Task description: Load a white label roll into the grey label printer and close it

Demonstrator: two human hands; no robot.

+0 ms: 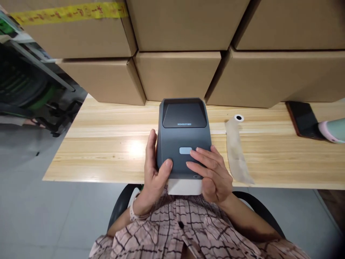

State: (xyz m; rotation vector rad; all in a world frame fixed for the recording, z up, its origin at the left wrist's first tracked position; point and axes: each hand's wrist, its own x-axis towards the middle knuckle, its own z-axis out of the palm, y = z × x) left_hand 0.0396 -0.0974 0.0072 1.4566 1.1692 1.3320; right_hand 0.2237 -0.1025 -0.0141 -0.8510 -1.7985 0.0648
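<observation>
A dark grey label printer [175, 140] with a black window lid and a pale blue button [185, 150] sits at the table's front edge. A white label strip [184, 187] hangs out at its near end. My left hand [155, 174] grips the printer's left side, thumb on the top face and fingers along the side wall. My right hand [212, 172] lies over the right part of the top, fingers stretched toward the button, one fingertip at its right end. Right of the printer lies a curling strip of translucent backing paper [237, 151], with a small white roll end [239, 118] by its top.
Stacked cardboard boxes [178, 75] form a wall along the back of the wooden table [107, 144]. At the right are a dark phone [304, 118] and a green and pink cup [334, 130]. A black chair [24, 72] stands beyond the table at left.
</observation>
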